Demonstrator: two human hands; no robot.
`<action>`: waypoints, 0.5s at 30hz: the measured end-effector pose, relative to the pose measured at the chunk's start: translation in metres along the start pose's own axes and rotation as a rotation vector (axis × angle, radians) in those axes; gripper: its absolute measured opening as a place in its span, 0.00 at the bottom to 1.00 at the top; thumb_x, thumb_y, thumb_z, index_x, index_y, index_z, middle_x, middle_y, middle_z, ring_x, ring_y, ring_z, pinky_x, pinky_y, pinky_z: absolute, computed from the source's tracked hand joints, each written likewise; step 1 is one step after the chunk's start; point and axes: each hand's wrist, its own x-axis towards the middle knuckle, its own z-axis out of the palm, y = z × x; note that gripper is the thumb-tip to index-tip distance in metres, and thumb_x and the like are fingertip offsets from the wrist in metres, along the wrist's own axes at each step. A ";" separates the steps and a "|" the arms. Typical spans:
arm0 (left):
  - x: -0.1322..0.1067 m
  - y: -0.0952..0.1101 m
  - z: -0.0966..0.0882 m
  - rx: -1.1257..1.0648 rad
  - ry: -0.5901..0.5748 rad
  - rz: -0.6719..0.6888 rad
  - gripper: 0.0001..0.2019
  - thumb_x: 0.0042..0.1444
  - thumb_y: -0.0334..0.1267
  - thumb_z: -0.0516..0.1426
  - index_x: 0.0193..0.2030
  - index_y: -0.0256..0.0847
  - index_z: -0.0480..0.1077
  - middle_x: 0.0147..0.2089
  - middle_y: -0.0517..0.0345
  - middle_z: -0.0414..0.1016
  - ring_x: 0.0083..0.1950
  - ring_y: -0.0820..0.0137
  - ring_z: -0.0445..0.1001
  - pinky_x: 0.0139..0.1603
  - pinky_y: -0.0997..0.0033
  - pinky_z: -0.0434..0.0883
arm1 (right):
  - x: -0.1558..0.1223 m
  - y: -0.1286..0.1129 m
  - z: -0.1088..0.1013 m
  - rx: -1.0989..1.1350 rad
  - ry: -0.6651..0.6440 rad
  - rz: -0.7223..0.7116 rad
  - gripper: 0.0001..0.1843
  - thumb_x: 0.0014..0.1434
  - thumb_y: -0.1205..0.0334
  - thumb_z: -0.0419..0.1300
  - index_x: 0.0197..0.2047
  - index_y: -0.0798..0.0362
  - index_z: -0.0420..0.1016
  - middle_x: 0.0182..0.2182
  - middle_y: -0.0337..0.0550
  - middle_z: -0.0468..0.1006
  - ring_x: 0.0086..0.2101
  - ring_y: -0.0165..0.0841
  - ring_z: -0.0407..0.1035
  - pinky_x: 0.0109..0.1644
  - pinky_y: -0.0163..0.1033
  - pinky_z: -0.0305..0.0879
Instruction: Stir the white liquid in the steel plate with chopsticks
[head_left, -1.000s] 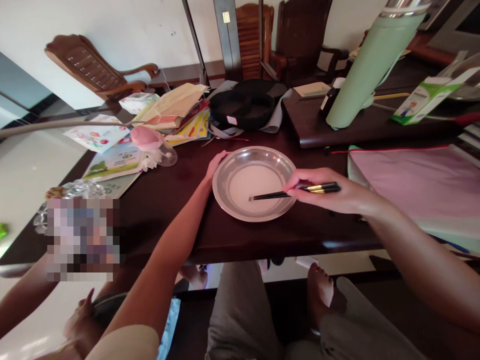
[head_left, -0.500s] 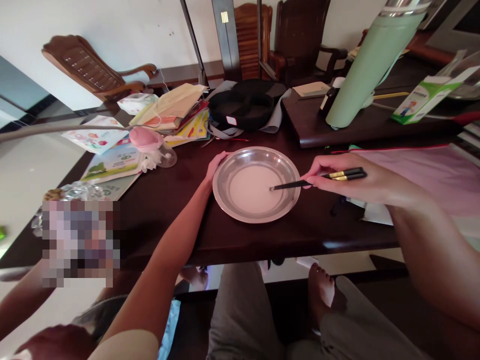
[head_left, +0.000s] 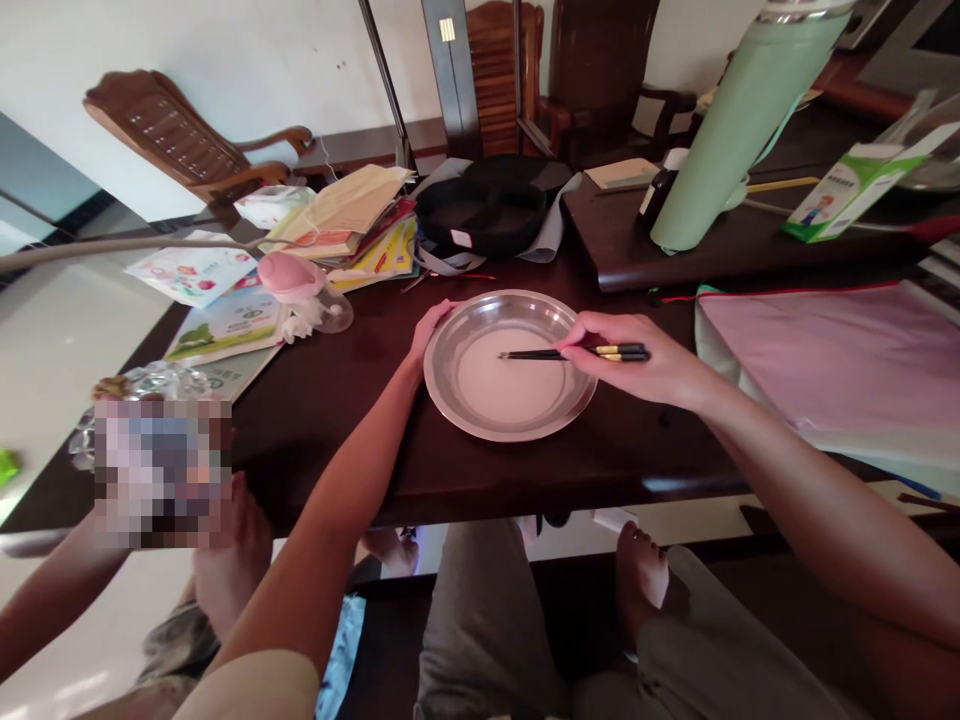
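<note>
A round metal plate (head_left: 450, 395) with a raised rim rests on the dark wooden table; its flat bottom looks pale and whitish. At the plate's far left rim is my left hand (head_left: 435, 328), its fingers on the edge and partly hidden behind it. My right hand (head_left: 619, 352) is closed round a pair of black chopsticks (head_left: 536, 355) with gold bands. Their tips point left over the middle of the plate, and a tiny bit of something may be at the ends, too small to make out.
Behind the plate lie a black bag (head_left: 487, 215) and a stack of papers (head_left: 352, 215). A pink-capped bottle (head_left: 296, 280) stands to the left. At right are a green thermos (head_left: 742, 130), a box (head_left: 847, 195) and a pink pouch (head_left: 832, 340). Another person's arm (head_left: 71, 570) is at lower left.
My right hand has moved left with the chopsticks, from beside the right rim to over the plate. Their tips have shifted left. My left hand stays at the rim.
</note>
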 end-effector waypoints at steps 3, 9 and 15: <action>0.001 -0.002 -0.001 0.037 -0.003 0.031 0.16 0.60 0.43 0.50 0.35 0.41 0.77 0.33 0.57 0.79 0.40 0.65 0.76 0.52 0.63 0.69 | -0.009 -0.008 -0.024 -0.056 -0.043 0.068 0.10 0.61 0.55 0.58 0.33 0.51 0.73 0.28 0.38 0.75 0.29 0.30 0.66 0.34 0.37 0.58; 0.003 -0.004 -0.003 0.008 -0.002 0.024 0.15 0.60 0.43 0.51 0.34 0.41 0.77 0.33 0.57 0.79 0.37 0.67 0.76 0.50 0.64 0.71 | -0.020 -0.017 -0.033 0.032 -0.188 0.090 0.11 0.60 0.52 0.59 0.35 0.51 0.75 0.31 0.40 0.78 0.32 0.32 0.69 0.37 0.38 0.61; 0.005 -0.006 -0.004 0.022 -0.001 0.014 0.16 0.60 0.44 0.51 0.36 0.40 0.77 0.32 0.57 0.78 0.38 0.65 0.76 0.49 0.62 0.71 | -0.009 -0.010 0.000 0.055 -0.115 0.039 0.12 0.62 0.52 0.56 0.36 0.51 0.73 0.33 0.40 0.78 0.33 0.31 0.69 0.37 0.37 0.61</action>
